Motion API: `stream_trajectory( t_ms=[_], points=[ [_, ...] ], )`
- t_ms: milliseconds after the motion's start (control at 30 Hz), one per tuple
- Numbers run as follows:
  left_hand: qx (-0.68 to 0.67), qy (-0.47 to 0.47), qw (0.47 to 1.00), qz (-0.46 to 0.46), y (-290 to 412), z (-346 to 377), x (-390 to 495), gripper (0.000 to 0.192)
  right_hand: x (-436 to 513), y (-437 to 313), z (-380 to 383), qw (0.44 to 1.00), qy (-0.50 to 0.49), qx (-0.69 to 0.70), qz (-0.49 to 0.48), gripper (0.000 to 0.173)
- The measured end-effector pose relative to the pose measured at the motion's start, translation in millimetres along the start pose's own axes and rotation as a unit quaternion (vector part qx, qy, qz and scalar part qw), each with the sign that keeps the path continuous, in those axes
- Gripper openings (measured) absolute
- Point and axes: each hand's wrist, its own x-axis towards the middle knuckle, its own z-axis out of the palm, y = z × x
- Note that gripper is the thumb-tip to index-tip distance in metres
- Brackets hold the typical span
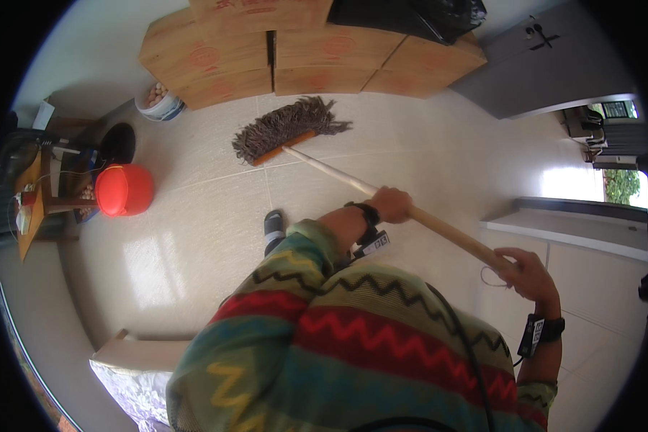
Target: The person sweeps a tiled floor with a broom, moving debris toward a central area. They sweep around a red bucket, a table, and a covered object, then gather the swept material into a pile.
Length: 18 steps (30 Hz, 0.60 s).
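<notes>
A dust mop with a shaggy grey-brown string head [287, 125] lies against the tiled floor, in front of stacked boxes. An orange-brown bar [285, 148] runs along the head's near side, where the pale wooden handle [453, 234] joins it. Partway up that handle, my left hand [391, 205] is wrapped around the wood. My right hand [528, 274] grips it near the top end, where a thin loop of cord [491, 277] hangs. The handle slants from the mop head up to my right side.
Cardboard boxes [324, 51] line the far wall, topped by a black plastic bag [437, 19]. At left stand a white bucket of eggs [159, 102], a red round container [124, 190] and a wooden table [29, 210]. A grey door [524, 65] is at right. A slippered foot [274, 227] shows below.
</notes>
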Motion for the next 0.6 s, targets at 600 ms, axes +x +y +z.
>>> stream_trajectory(
  t_ms=[600],
  points=[
    [0.160,0.049,0.965,-0.200,-166,-35,-154,0.020,112,-96,126,0.951,-0.073,-0.146,-0.262,0.044]
  ],
)
